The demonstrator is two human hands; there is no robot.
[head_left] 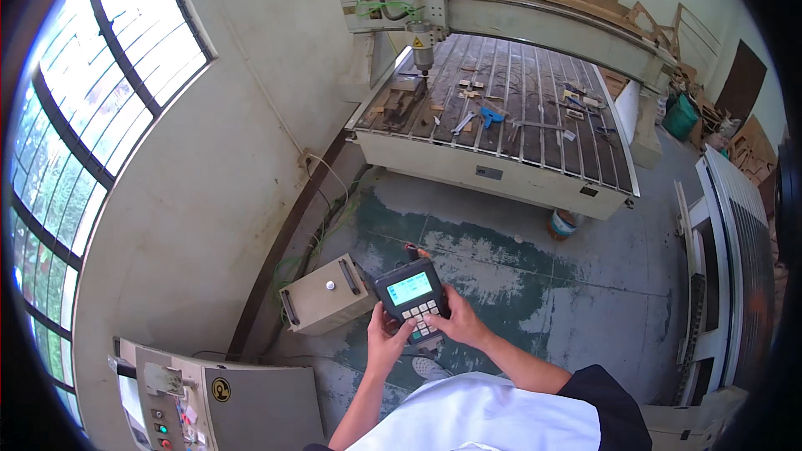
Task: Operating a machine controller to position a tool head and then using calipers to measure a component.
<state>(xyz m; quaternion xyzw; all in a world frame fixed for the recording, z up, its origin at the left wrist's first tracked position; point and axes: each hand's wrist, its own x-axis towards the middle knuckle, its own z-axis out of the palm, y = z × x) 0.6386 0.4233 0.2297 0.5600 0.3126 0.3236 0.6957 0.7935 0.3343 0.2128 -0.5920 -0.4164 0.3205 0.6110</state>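
A black handheld controller (409,291) with a lit bluish screen and rows of pale keys is held in front of me between both hands. My left hand (388,336) grips its lower left side, the thumb over the keypad. On the other side, my right hand (459,319) wraps the lower right edge, its thumb also on the keys. Beyond stands a CNC router (493,164) with a slatted bed. Its spindle (423,54) hangs over the bed's left part, above a dark block (405,102).
On the bed lie a blue tool (491,117), a wrench (463,123) and several wood scraps. A beige box (328,295) sits on the floor at left, near loose cables. A control cabinet (263,405) stands lower left, another machine (710,284) at right. Under the bed's front is a bucket (562,225).
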